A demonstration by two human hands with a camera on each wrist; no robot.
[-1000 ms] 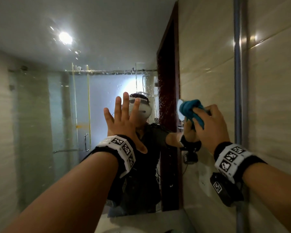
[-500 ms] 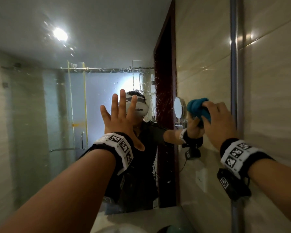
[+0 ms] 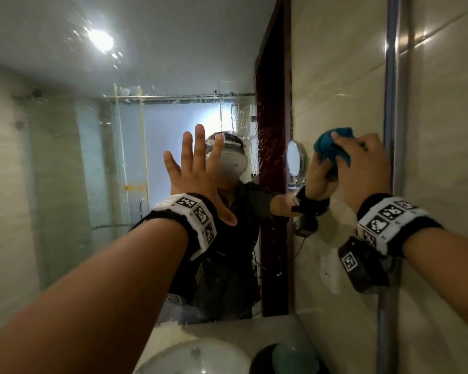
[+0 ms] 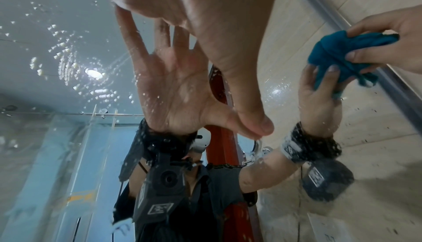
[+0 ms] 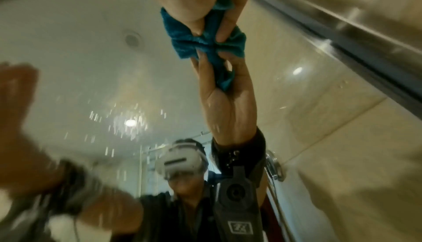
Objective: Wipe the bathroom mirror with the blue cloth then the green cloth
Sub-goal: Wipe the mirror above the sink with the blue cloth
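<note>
**Blue cloth bunched against glass at the mirror's right edge**

Blue terry cloth, wadded into a ball, gripped by the right hand with fingers curled round it and pressed to the wall-mounted bathroom mirror, hard by the metal frame strip at about 3 o'clock on the glass. Left hand released, fingers spread and straight, palm toward the glass near its centre; in the left wrist view thumb tip and reflection nearly meet, contact elsewhere not certain. Water droplets scattered over the upper glass from 10 to 12 o'clock, with streaks down the reflected dark door frame between the two hands.

Judged as mid-pass with the first cloth. Key relation: unwiped wet area lying toward 9 and 11 o'clock from the clenched right fingers, so likely sweep leftward and upward, away from the frame. Right hand the only one carrying cloth; left hand sitting in that path and probably needing to lift clear. Green rounded item, perhaps the second cloth, low at 6 o'clock on the bench beside the white round basin.
</note>
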